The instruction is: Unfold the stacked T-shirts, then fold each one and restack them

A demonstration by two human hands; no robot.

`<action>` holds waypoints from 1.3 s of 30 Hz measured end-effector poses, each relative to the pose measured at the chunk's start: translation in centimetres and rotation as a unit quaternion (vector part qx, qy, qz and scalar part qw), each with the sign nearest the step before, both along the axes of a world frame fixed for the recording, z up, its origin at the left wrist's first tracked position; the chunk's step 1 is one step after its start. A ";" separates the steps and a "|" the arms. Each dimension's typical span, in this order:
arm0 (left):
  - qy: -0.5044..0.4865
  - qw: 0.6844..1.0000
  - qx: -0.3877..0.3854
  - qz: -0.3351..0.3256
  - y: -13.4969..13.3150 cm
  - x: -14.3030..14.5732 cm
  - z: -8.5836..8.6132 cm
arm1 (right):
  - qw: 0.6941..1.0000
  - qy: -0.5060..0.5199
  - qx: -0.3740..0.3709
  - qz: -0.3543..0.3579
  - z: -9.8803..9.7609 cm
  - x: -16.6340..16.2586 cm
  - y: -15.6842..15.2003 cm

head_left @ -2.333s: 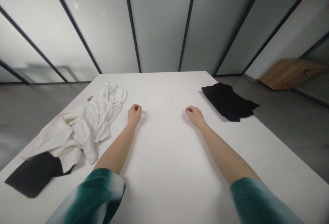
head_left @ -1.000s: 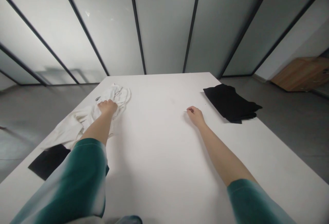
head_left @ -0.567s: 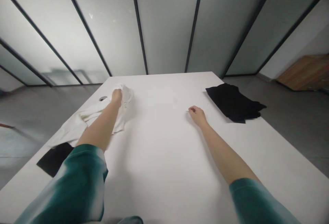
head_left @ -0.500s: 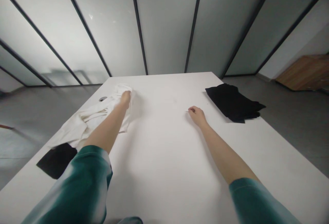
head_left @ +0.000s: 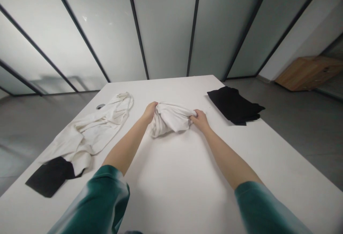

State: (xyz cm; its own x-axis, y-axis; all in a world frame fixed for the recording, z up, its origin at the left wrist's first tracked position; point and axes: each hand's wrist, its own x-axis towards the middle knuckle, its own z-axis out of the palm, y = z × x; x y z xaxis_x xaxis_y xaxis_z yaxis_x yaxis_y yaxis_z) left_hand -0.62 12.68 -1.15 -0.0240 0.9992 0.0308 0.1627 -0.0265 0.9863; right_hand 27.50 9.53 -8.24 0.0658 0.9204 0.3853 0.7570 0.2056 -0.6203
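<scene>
A crumpled white garment lies bunched in the middle of the white table. My left hand grips its left end with closed fingers. My right hand grips its right end, fingers also closed. The cloth sags between the two hands and touches the table top. Both forearms reach out from green sleeves.
A pile of white clothes lies at the left, with a flat black cloth partly under its near end. A folded black garment rests at the far right. Glass panels stand behind the table; a wooden cabinet sits far right.
My left hand went to the white pile, took one white garment and drew it rightwards to the table's middle. My right hand closed on its other end.
</scene>
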 end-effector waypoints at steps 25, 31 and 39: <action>0.127 0.989 0.027 -0.075 -3.1 -6.2 -5.0 | 0.988 -0.089 0.110 -0.054 1.2 0.4 -1.1; 0.148 0.982 0.020 -0.114 -3.6 -5.6 -4.7 | 0.983 -0.118 -0.019 0.136 0.7 -0.2 -1.1; 0.320 0.918 0.160 -0.175 -4.6 -4.3 -4.5 | 0.985 -0.151 -0.045 0.068 0.5 -0.8 -1.0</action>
State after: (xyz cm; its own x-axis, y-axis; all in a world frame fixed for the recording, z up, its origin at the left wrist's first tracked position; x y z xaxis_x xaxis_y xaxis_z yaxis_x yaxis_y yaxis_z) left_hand -4.97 8.05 -5.64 0.4210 0.8801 0.2193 0.6318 -0.4581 0.6252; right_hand 26.74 8.50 -7.71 -0.1647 0.9440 0.2859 0.8788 0.2721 -0.3920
